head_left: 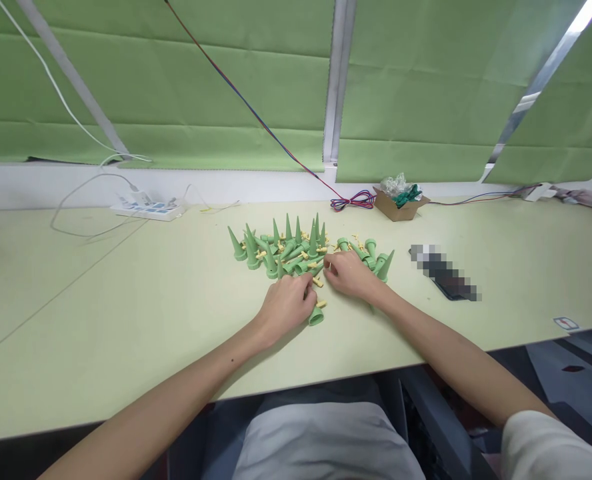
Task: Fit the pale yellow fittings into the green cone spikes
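A cluster of green plastic watering spikes (251,250), hollow cones with small yellow valves, covers the table in front of me. Several stand point up; others lie on their sides. My left hand (287,303) is closed at the near edge of the cluster, its fingertips around a green spike (318,269) that points towards my other hand. Just under the left fingers lies another spike (316,317), its open end facing me. My right hand (351,273) has its fingers curled together close to the tip of the held spike; what they pinch is hidden.
A phone-like dark object (449,277), partly blurred, lies to the right. Behind are a small cardboard box (399,211) with plastic and green items, coiled red-blue wire (353,200) and a white power strip (149,210). Green blinds (226,87) hang beyond the table (126,320).
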`<state>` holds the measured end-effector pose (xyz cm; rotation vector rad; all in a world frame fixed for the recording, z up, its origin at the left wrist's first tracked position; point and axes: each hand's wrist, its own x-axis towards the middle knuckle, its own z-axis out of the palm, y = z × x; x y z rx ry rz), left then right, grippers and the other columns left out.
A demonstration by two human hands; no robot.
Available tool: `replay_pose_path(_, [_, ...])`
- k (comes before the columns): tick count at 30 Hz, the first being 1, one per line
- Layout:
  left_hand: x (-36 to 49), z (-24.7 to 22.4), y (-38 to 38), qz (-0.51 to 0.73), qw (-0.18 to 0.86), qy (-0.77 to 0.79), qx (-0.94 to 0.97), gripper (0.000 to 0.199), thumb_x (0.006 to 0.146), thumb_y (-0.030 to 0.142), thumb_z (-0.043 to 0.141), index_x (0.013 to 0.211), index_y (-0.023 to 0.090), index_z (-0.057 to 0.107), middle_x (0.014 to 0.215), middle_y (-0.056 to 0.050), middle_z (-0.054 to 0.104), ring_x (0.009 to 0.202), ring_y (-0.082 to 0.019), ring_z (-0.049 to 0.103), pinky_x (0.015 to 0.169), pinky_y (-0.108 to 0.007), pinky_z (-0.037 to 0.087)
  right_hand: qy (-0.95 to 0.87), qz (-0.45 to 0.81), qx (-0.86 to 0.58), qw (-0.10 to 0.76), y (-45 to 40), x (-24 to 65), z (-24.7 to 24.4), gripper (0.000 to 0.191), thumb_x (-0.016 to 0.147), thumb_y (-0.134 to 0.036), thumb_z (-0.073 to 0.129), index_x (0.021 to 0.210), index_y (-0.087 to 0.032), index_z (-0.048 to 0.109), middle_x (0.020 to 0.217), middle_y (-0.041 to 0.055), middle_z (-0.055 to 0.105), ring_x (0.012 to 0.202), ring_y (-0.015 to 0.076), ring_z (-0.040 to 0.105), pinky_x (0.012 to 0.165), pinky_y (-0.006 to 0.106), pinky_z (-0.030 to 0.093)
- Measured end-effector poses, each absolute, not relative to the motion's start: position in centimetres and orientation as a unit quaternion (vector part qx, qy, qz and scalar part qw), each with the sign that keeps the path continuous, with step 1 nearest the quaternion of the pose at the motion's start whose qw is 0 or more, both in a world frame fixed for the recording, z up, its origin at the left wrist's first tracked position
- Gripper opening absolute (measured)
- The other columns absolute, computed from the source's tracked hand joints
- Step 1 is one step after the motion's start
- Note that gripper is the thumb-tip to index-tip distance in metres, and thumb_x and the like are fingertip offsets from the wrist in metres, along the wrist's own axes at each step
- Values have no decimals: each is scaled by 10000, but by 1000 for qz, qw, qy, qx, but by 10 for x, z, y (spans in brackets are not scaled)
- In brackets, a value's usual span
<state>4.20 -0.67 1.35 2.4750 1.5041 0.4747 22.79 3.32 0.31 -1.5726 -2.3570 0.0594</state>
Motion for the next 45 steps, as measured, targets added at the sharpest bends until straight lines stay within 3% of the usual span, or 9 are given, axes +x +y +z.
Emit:
replay_pose_path(7, [44,13,-9,185,67,478,856,252,954,301,421,970,210,656,602,-26,620,541,-202,558,556,-296,278,-823,17,-547,152,33,227,4,171,853,-94,491,814,-164,642,762,73,691,741,210,578,725,301,340])
replay_pose_path(12, [47,15,-14,156,50,434,886,332,900,508,536,952,213,680,592,-41,634,615,-236,616,565,-296,296,-818,15,-554,153,31,225,5,194,863,-77,478,764,-168,619,731,74,671,696,202,550,694,300,335])
replay_pose_path(27, [42,13,-5,130,15,463,877,303,948,395,451,845,205,663,606,-62,621,584,-221,594,547,-302,251,-813,15,-564,142,34,226,1,182,931,-123,457,858,-155,621,818,101,688,783,228,586,754,327,361])
replay_pose_path(32, [43,12,-6,183,45,465,865,338,956,451,471,865,207,686,595,-48,631,592,-216,600,563,-295,287,-817,16,-559,143,32,226,2,156,947,-166,488,866,-158,621,832,97,676,825,224,573,774,320,354])
replay_pose_path(39, [45,12,-8,246,93,456,850,327,976,371,456,795,187,657,632,-28,647,550,-163,541,564,-291,292,-817,15,-560,140,35,228,-1,150,968,-191,506,868,-147,608,868,110,663,859,227,568,788,321,362])
replay_pose_path(45, [43,11,-5,289,109,445,841,237,971,276,450,856,190,639,722,-17,668,614,-158,552,603,-290,335,-815,36,-523,245,35,227,-3,172,980,-196,492,820,-169,550,846,77,638,813,198,557,745,302,383])
